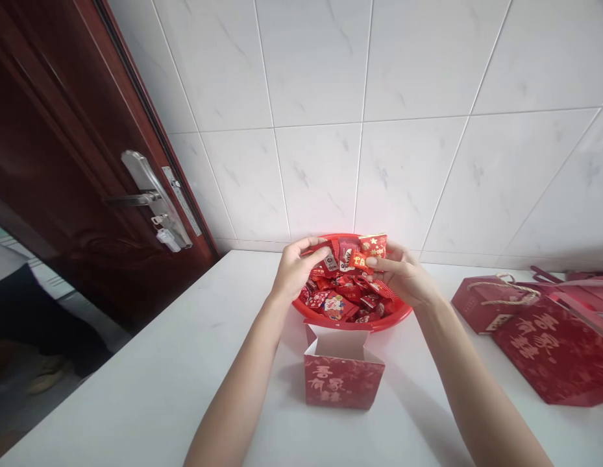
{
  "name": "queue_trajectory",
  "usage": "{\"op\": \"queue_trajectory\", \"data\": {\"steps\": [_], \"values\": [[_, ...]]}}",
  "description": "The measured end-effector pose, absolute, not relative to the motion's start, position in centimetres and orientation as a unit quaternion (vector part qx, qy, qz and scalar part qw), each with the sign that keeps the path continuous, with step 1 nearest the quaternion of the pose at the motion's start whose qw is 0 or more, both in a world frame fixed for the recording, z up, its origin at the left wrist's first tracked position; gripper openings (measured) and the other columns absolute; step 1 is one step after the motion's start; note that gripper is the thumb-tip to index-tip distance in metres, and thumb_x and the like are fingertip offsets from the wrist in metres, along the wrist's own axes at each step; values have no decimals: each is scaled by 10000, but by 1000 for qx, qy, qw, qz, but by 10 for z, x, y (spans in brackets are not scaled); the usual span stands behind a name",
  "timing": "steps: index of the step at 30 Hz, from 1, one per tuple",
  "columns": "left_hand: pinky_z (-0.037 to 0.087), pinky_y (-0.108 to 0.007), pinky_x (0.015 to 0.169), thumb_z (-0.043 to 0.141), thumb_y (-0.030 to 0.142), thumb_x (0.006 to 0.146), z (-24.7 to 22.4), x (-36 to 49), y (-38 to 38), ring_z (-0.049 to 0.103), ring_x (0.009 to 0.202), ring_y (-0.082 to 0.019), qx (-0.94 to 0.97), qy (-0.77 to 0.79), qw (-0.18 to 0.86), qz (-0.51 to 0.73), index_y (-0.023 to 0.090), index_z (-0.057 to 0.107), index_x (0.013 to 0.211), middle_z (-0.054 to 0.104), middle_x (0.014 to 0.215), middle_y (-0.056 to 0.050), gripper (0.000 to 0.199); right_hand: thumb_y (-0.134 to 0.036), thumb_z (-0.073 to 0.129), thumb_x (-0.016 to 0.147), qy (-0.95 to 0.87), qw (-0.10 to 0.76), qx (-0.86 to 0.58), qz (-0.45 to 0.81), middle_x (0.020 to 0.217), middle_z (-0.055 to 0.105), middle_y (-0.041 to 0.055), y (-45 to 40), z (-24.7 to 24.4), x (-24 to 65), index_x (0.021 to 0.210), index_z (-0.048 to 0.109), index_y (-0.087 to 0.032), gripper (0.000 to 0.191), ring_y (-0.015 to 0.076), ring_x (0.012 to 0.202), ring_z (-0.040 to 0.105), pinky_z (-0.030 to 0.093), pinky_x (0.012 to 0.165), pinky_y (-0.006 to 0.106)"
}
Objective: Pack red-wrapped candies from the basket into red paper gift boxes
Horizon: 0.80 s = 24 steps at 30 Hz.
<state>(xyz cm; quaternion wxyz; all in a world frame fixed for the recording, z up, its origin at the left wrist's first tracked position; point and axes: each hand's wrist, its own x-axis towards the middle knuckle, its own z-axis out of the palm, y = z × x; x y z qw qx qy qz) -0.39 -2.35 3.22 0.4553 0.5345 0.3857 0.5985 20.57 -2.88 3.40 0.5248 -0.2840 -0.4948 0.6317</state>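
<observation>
A red plastic basin (403, 316) full of red-wrapped candies (347, 292) stands against the tiled wall. Over its left side, my left hand (300, 266) is closed on a dark red candy packet (330, 261), thumb on top. My right hand (403, 271) pinches several red and gold candy packets (374, 246) above the basin's right side. Another dark packet with white lettering (347, 254) shows between the hands; which hand holds it, I cannot tell. In front of the basin, a red paper gift box (344, 383) stands upright with its top flaps open and white inside.
More red gift boxes lie at the right, one with a rope handle (496, 299) and one large (557, 347). White tiles (315, 175) rise behind the white table (184, 363). At the left is a brown door (62, 130) with keys (167, 239); a person's leg and shoe show below.
</observation>
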Motion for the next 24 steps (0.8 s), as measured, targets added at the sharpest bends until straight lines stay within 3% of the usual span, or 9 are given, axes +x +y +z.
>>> {"op": "queue_trajectory", "data": {"steps": [9, 18, 24], "values": [[581, -270, 725, 801, 482, 753, 42, 5, -40, 668, 933, -200, 577, 416, 431, 555, 175, 694, 958, 711, 1097, -70, 384, -276, 928, 605, -522, 513, -292, 615, 982, 775, 46, -33, 33, 204, 984, 756, -215, 420, 220, 893, 725, 604, 698, 298], [546, -313, 817, 770, 498, 800, 41, 7, -43, 686, 882, -217, 620, 388, 401, 552, 178, 743, 931, 746, 940, -54, 347, -311, 891, 707, -567, 513, -281, 580, 992, 781, 48, -38, 33, 202, 1043, 753, -225, 373, 223, 899, 730, 602, 761, 326], [540, -300, 821, 767, 442, 811, 41, 12, -45, 685, 900, -214, 587, 396, 357, 609, 180, 728, 947, 746, 977, -46, 298, -349, 897, 702, -552, 528, -298, 573, 1061, 778, 69, -44, 39, 198, 1010, 753, -207, 368, 236, 958, 720, 604, 730, 302]]}}
